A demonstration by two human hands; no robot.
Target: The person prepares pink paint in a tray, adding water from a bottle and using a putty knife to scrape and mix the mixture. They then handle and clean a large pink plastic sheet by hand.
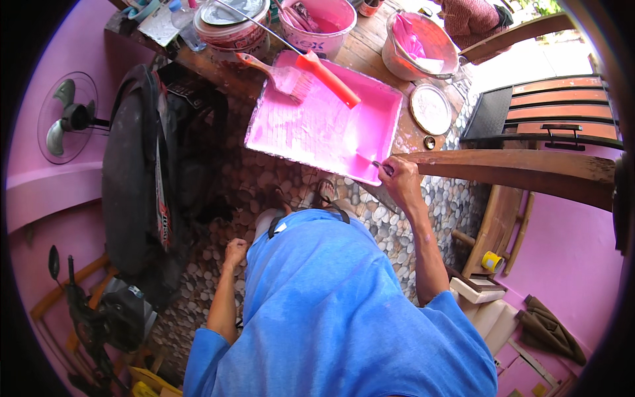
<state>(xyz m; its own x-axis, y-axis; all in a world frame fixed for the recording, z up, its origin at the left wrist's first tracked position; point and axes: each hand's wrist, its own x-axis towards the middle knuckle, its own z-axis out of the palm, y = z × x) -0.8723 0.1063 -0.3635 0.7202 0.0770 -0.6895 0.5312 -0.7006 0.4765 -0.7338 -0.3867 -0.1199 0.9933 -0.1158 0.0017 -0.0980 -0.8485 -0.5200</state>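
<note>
Holding tool (376, 164), right hand (401, 177) beside near-right tray (304, 132) corner.

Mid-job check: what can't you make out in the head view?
All in the head view:
Left hand: curled fingers hide its palm; I can't tell if it holds anything.
Tool: the right hand covers its handle; exact kind unclear.
Bucket: a crumpled pink item hides part of its inside.
Another person: cut off by the top edge.
Yellow object: cut off by the lower edge.

The paint tray (291, 135) looks glossy and smooth, the brush bristles (301, 88) rough, the table (366, 47) matt wood.
</note>
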